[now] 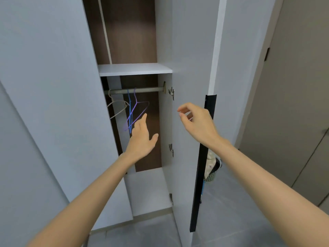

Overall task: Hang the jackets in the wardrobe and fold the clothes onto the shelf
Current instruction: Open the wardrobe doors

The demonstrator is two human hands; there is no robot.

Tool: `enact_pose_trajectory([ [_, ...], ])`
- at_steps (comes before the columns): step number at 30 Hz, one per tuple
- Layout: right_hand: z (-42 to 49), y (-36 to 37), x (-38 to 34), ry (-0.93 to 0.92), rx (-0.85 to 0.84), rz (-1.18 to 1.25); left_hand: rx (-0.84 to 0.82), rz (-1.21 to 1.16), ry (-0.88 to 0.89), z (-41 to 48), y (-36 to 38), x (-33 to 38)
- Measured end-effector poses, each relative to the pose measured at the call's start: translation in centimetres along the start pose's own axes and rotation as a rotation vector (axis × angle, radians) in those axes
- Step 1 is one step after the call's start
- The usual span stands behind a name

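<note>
The left hand [141, 138] holds nothing: its fingers are straight and together, the thumb spread to the side, the arm stretched forward into the wardrobe [164, 122]. Just past its fingertips hangs a purple wire hanger [142, 107]; whether they touch it I cannot tell. Beside that is a blue hanger [130, 111], and further left a pale hanger [115, 108], all three bare on the rail [142, 90] above the hand. Over the rail lies the white shelf [133, 69].

The right hand [195, 120] is also free, fingers loosely curled, thumb and forefinger apart, wrist bent, held in front of the open right door [183, 175], near its black edge strip [201, 166]. Below that hand, behind the door, a mesh basket [210, 177] on the floor holds a pale cloth [211, 160].
</note>
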State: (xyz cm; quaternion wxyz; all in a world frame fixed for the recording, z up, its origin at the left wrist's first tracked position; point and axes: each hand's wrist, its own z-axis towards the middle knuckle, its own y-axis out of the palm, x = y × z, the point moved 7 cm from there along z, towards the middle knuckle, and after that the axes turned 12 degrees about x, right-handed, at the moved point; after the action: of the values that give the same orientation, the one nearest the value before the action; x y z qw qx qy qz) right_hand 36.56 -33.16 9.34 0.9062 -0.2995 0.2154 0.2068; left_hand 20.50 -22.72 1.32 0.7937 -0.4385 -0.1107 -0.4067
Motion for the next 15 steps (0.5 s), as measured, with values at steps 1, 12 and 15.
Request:
enact_pose_trajectory([
  [1, 0.2, 1.4, -0.7, -0.006, -0.035, 0.012, 0.024, 0.012, -0.032, 0.0, -1.2, -1.0],
  [12, 5.4, 17.3, -7.8, -0.133, -0.197, 0.232, 0.222, 0.178, -0.285, 3.5, -9.6, -12.4],
  [15, 7.6, 21.6, -9.2, -0.192, -0.194, 0.225, 0.250, 0.189, -0.295, 6.3, -9.9, -15.5],
])
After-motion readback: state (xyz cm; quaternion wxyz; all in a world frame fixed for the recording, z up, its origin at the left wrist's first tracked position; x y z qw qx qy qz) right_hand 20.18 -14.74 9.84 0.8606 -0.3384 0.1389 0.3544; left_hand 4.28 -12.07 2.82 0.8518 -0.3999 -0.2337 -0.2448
